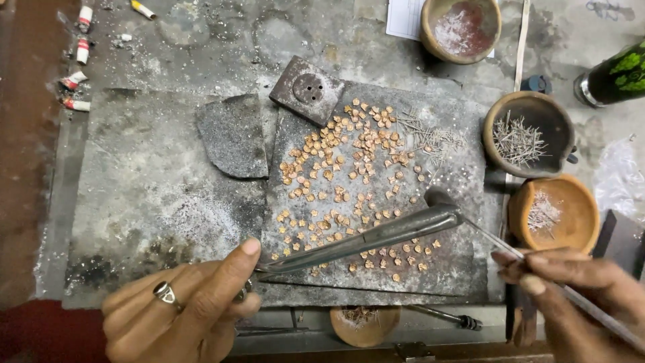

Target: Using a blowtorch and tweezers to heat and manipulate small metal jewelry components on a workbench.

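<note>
- We are at a small metalworker's bench — a jeweller's workshop, by the look of it.
- Scorched, ash-dusted slate slab (154, 202) for a work surface.
- Tiny copper-coloured pieces (349, 181) scattered across it.
- Clay bowls (531, 134) of fine wire bits — and a blowpipe (363, 242).

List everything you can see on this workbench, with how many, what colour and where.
small metal pieces: many, coppery, scattered on slab
slab: one, grey, centre
square block: one, dark, slab's top corner
broken slate: one, grey, left of pieces
thin wires: a cluster, silvery, slab's upper right
clay bowls: three, brown, right side
blowpipe: one, dark metal, across slab
tweezers: one, silvery
left hand: ringed, grip on blowpipe
right hand: grip on tweezers
</note>
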